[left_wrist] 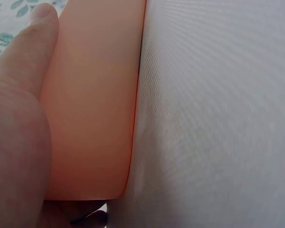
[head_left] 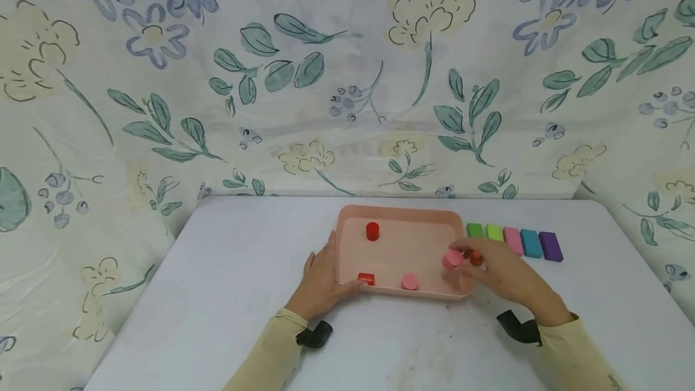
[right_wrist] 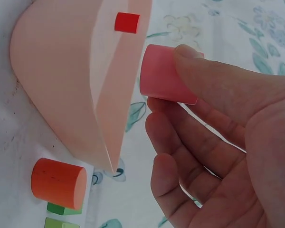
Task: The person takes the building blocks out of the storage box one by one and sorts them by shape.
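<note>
A shallow peach tray [head_left: 404,215] sits on the white table, its front left corner held by my left hand [head_left: 321,282]. The thumb lies along the front wall, the fingers along the left side. My right hand [head_left: 496,267] pinches a pink cylinder [right_wrist: 161,73] between thumb and fingertips, above the tray's right end. Inside the tray are an upright red cylinder [head_left: 372,232], a red cylinder [head_left: 366,279] by the front wall and another pink cylinder [head_left: 409,282]. Just outside the right wall stands an orange cylinder [right_wrist: 57,183], partly hidden by my right hand in the head view.
Right of the tray runs a row of flat blocks: green [head_left: 475,230], lime [head_left: 495,232], pink [head_left: 513,241], blue [head_left: 531,244] and purple [head_left: 551,246]. Behind the table [head_left: 233,258] hangs a flowered cloth [head_left: 369,155].
</note>
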### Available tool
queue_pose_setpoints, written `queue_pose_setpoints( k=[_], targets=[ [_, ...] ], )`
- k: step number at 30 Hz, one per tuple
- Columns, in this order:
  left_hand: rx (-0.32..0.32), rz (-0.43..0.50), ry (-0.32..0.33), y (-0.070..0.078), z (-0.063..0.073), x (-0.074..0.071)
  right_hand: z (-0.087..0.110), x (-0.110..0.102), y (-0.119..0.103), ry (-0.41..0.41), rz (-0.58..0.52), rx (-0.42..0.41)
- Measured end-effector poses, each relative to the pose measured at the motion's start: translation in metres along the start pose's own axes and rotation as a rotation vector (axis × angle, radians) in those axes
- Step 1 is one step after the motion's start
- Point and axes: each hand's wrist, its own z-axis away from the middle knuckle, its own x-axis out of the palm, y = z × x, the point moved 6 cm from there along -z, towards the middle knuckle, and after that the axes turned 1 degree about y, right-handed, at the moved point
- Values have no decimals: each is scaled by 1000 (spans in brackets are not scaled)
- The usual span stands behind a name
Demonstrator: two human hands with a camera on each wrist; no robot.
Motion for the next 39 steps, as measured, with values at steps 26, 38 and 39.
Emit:
queue_pose_setpoints(
  k=[26,38,39],
  targets=[
    [-1,17,-7,1,-1,0,5,-28,17,91,106,2],
    [-10,-2,-13,3,0,0,9,-35,29,84,151,82],
    [-10,-4,-13,3,-1,0,9,-36,30,83,150,88]
  ],
)
